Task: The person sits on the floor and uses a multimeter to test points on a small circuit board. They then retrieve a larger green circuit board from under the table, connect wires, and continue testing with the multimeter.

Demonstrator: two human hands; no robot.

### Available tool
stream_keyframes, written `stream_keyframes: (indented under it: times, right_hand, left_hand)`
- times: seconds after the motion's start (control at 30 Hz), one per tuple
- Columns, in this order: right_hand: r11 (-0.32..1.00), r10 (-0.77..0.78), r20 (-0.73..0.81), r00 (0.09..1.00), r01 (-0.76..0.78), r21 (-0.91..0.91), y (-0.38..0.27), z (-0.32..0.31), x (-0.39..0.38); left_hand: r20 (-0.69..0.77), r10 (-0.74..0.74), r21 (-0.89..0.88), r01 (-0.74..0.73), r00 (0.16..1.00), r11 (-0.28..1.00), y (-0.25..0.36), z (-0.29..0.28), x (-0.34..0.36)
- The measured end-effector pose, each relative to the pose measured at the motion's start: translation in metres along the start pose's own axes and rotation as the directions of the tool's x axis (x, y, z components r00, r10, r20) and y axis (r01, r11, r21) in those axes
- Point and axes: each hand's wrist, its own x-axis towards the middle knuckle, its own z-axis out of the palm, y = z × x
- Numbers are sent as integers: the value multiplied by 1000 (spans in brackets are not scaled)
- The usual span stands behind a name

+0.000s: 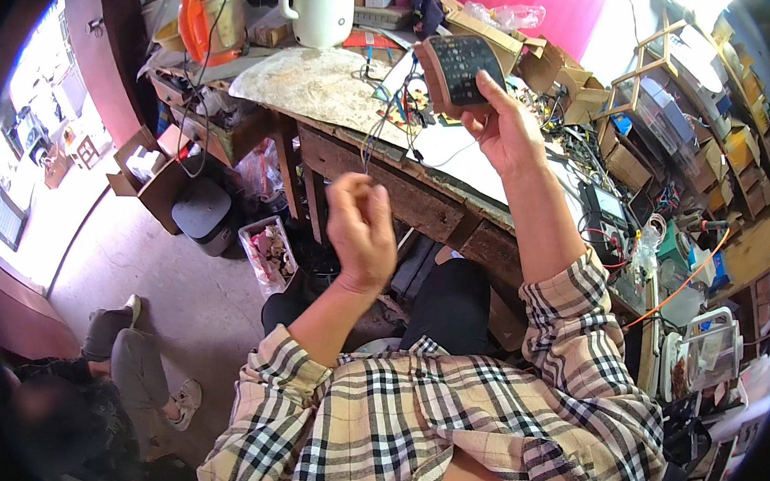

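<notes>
In my right hand (511, 131) is a dark panel (469, 63) with rows of small pale marks and a brown side, held up above the workbench. The thumb lies over its front edge and the other fingers are partly hidden behind it. My left hand (362, 237) is closed in front of the bench edge, fingers curled together. Several thin dark wires (377, 133) run from its fingertips up toward the bench beside the panel. The exact pinch on the wires is small and partly hidden. White sheets (450, 151) lie on the bench beneath the panel.
On the worn wooden bench (305, 82) stand a white kettle (323, 15) and an orange container (204, 27). Tangled cables and cardboard boxes (569, 79) crowd the right. A carton (156, 171) and grey bin (203, 218) are at left. Another person (78, 405) sits lower left.
</notes>
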Motion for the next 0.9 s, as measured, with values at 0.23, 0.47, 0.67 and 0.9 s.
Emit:
stream_keyframes:
  times: [0.23,0.47,0.67,0.9]
  right_hand:
    - [975,161,52,986,-167,148,10,-24,-5]
    - [923,235,114,965,-259,285,27,-35,-12]
    - [934,208,215,954,-259,245,28,-67,4]
    - [957,286,253,924,-262,-126,29,-88,-7]
  left_hand:
    - [241,-161,-86,187,957,979,-73,9,4]
    - [481,-344,-279,512,807,812,-75,10,-17]
    - [617,22,163,-155,787,974,-27,19,-20]
    - [901,-175,369,-490,397,790,34,11,-10]
